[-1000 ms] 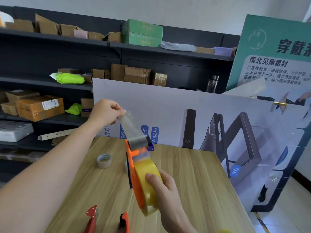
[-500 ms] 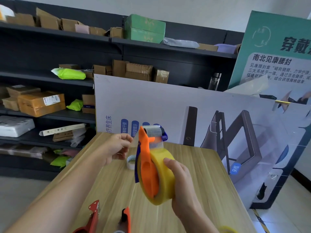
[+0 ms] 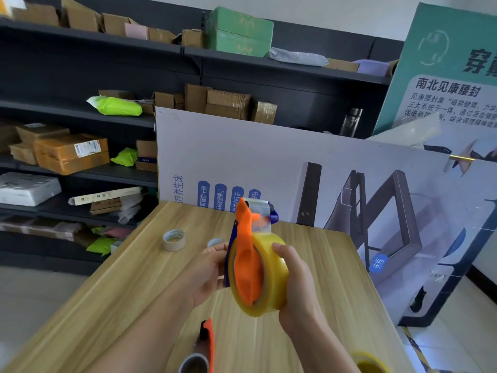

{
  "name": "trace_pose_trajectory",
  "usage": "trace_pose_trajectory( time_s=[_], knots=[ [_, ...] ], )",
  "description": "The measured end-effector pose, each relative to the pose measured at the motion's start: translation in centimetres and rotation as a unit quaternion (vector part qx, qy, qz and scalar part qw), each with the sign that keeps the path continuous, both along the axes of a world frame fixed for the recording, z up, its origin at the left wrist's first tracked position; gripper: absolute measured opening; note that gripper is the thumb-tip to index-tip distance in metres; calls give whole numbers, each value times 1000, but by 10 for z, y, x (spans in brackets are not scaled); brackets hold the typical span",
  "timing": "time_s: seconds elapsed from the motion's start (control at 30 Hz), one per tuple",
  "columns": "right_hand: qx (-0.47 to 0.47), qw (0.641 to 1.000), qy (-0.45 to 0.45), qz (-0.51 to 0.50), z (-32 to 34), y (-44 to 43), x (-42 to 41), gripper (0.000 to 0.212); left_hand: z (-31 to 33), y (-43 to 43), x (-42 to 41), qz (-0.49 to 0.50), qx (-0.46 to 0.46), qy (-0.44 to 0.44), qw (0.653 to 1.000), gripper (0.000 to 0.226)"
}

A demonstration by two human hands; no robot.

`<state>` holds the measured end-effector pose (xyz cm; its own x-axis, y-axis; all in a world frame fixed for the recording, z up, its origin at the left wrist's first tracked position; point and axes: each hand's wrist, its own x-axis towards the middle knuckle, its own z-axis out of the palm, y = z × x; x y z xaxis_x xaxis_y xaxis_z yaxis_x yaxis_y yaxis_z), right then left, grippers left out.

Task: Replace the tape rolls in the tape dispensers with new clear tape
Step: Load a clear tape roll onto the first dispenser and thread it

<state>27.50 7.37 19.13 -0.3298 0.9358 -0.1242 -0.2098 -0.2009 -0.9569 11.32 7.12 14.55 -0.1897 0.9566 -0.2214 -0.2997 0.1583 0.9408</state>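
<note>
I hold an orange tape dispenser (image 3: 247,267) upright above the wooden table (image 3: 123,286). A full yellowish clear tape roll (image 3: 271,281) sits in it, and its tape runs up over the blue roller at the top. My right hand (image 3: 293,281) grips the roll and dispenser from the right. My left hand (image 3: 207,273) holds the dispenser's left side. A nearly spent tape core (image 3: 174,239) lies on the table to the left, and a second small core (image 3: 215,242) shows behind my left hand.
Another orange dispenser (image 3: 205,345) lies at the table's near edge. A yellow tape roll (image 3: 369,362) peeks in at the bottom right. Printed boards (image 3: 349,168) lean behind the table. Dark shelves with cardboard boxes (image 3: 70,152) fill the left and back.
My left hand let go of the pulled tape strip, came down and took hold of the dispenser's left side. The dispenser turned more upright and moved slightly right.
</note>
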Motion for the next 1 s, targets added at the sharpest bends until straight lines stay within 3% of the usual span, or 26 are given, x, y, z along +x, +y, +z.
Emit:
trace_pose_trajectory(
  time_s=[0.1,0.27,0.5,0.6,1.0],
  knots=[
    [-15,1000,3,-9,-1,-1,0,16,-8,-4,5,36,21,1,999,25],
    [-19,1000,-13,-17,-2,-4,-2,19,-19,-12,13,70,25,-18,997,29],
    [-34,999,-30,-26,-3,3,4,19,-39,-20,24,79,43,33,995,42],
    [-49,998,-31,-36,-9,6,4,22,-48,-21,31,60,43,60,995,32],
    [-181,977,-112,10,-88,19,34,23,-125,-28,71,64,-189,-7,980,26]
  ],
)
